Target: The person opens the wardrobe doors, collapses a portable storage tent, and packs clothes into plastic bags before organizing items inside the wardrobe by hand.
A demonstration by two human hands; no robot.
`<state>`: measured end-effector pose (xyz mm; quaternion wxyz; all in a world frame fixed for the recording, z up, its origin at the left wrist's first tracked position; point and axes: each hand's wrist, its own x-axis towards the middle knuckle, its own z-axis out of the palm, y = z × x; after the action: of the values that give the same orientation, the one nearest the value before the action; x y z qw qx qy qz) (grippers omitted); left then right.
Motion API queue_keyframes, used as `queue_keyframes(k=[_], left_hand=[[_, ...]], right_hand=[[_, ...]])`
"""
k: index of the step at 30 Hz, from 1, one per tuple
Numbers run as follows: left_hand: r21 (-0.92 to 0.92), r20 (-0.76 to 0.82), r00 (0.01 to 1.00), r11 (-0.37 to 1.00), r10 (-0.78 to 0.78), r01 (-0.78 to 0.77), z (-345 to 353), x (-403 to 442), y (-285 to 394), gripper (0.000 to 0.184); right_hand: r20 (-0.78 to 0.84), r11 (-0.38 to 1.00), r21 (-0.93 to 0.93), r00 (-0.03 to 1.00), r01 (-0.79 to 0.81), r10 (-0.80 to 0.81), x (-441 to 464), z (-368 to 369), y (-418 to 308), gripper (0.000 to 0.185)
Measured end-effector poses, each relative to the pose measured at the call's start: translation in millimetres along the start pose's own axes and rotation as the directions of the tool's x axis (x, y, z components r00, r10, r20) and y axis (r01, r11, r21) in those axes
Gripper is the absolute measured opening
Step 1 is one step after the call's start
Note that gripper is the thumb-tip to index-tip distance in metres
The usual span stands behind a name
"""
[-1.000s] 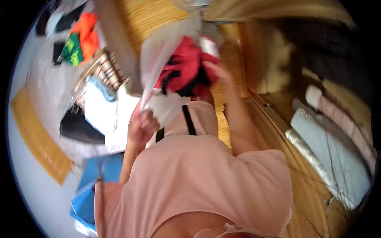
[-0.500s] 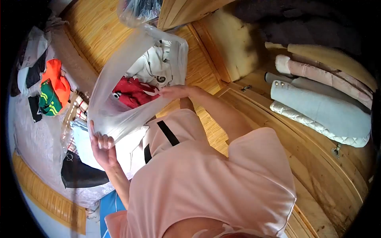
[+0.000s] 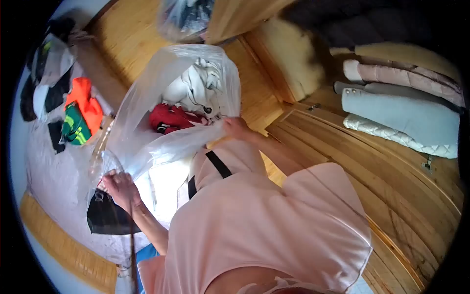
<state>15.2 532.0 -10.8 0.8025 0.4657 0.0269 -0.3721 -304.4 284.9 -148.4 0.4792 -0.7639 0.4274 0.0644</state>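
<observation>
A large clear plastic bag (image 3: 134,110) stands open in front of me. Inside it lie a red garment (image 3: 171,117) and a white garment (image 3: 193,88) with dark trim. My left hand (image 3: 120,190) is closed on the near left edge of the bag, over the bed. At the right side of the opening, my right hand (image 3: 236,128) pinches the bag's rim. A black garment (image 3: 105,220) lies just below my left hand.
On the bed (image 3: 49,171) are an orange garment (image 3: 87,103), a green garment (image 3: 76,125) and several dark ones. An open wooden cabinet (image 3: 318,127) at right holds folded coats (image 3: 391,112). Another filled plastic bag (image 3: 183,19) sits on the floor (image 3: 134,29) at the top.
My left hand has moved down and left, pulling the bag's edge outward. My right hand has shifted slightly right and down, still on the rim. The whole view has turned a little.
</observation>
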Motion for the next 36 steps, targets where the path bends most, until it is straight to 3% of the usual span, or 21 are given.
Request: queue_keyframes(k=[2,5,9,11,12,15,16,17,18,20,21,22,23,24,25,26,29,31,33,35,36], left_hand=[[0.116,-0.176,0.967,0.980,0.182,-0.164,-13.2,-16.6,23.4,0.021],[0.204,-0.306,0.908,0.951,0.286,-0.230,-43.0,-42.6,46.6,0.022],[0.085,-0.047,0.971,0.969,0.235,-0.230,-33.5,-43.5,59.8,0.017],[0.126,-0.330,0.908,0.965,0.259,-0.229,-5.9,-19.1,66.8,0.018],[0.164,-0.106,0.970,0.966,0.218,-0.199,-3.1,-1.3,79.6,0.019],[0.169,-0.102,0.952,0.948,0.288,-0.269,25.5,41.9,94.4,0.019],[0.143,-0.066,0.970,0.965,0.232,-0.221,21.0,60.5,103.3,0.018],[0.176,-0.100,0.953,0.948,0.284,-0.264,53.4,65.6,115.9,0.017],[0.185,0.049,0.945,0.927,0.322,-0.326,41.7,93.0,126.3,0.017],[0.075,0.175,0.954,0.962,0.245,-0.261,53.0,126.0,157.7,0.021],[0.041,0.118,0.949,0.954,0.291,-0.297,71.0,131.8,166.1,0.024],[-0.020,0.199,0.931,0.951,0.307,-0.310,70.8,148.1,177.0,0.025],[-0.074,0.133,0.937,0.946,0.323,-0.316,87.1,149.3,185.5,0.024],[-0.078,0.246,0.918,0.951,0.310,-0.300,75.4,164.5,193.4,0.023],[-0.064,0.178,0.913,0.930,0.366,-0.361,95.9,156.1,193.8,0.024],[-0.027,0.230,0.898,0.925,0.375,-0.379,94.0,164.4,193.8,0.024],[0.080,0.282,0.895,0.921,0.346,-0.382,74.6,190.3,176.9,0.026],[0.124,-0.005,0.943,0.936,0.334,-0.331,94.3,174.8,148.5,0.023],[0.231,0.041,0.956,0.928,0.292,-0.293,42.9,210.8,115.9,0.021],[0.255,0.035,0.994,0.960,0.108,-0.113,-9.2,241.6,85.1,0.020],[0.263,0.001,0.990,0.955,0.144,-0.139,15.2,227.6,79.7,0.019]], right_hand=[[0.039,0.999,-0.039,0.999,0.034,-0.032,-37.5,-19.6,-70.8,0.019],[-0.004,0.914,0.334,0.970,0.230,-0.243,-57.8,4.0,-105.0,0.020],[-0.137,0.872,0.352,0.940,0.341,-0.312,-40.1,-16.0,-190.1,0.025],[-0.228,0.825,0.437,0.931,0.358,-0.284,-17.3,-27.4,-220.7,0.026],[-0.231,0.816,0.422,0.918,0.394,-0.324,-10.2,-36.4,-235.0,0.022],[-0.347,0.737,0.392,0.830,0.551,-0.436,10.5,-45.2,-263.6,0.020],[-0.413,0.708,0.361,0.785,0.607,-0.462,21.5,-50.8,-269.6,0.020],[-0.368,0.724,0.336,0.791,0.603,-0.489,28.4,-62.1,-274.9,0.021],[-0.445,0.667,0.320,0.728,0.673,-0.522,40.2,-65.9,-278.2,0.022],[-0.574,0.629,0.274,0.648,0.728,-0.500,41.1,-93.5,-298.1,0.032],[-0.584,0.574,0.387,0.673,0.722,-0.454,38.7,-103.5,-309.3,0.032],[-0.555,0.624,0.350,0.691,0.699,-0.463,46.3,-108.0,-309.7,0.029],[-0.522,0.672,0.311,0.712,0.672,-0.470,52.7,-113.5,-308.7,0.026],[-0.555,0.657,0.291,0.683,0.695,-0.476,49.4,-118.9,-313.5,0.028],[-0.584,0.640,0.272,0.652,0.719,-0.484,46.2,-121.6,-319.2,0.030],[-0.538,0.682,0.279,0.698,0.676,-0.472,52.3,-121.1,-313.0,0.030],[-0.362,0.842,0.004,0.785,0.540,-0.502,67.4,-112.5,-282.0,0.034],[-0.298,0.862,-0.112,0.811,0.494,-0.503,78.7,-87.2,-250.5,0.032],[-0.077,0.807,-0.413,0.867,0.422,-0.493,91.5,-59.8,-201.8,0.023],[0.004,0.825,-0.503,0.955,0.258,-0.296,83.2,-38.8,-147.1,0.018],[0.019,0.834,-0.487,0.958,0.258,-0.286,86.5,-29.0,-121.1,0.018]])
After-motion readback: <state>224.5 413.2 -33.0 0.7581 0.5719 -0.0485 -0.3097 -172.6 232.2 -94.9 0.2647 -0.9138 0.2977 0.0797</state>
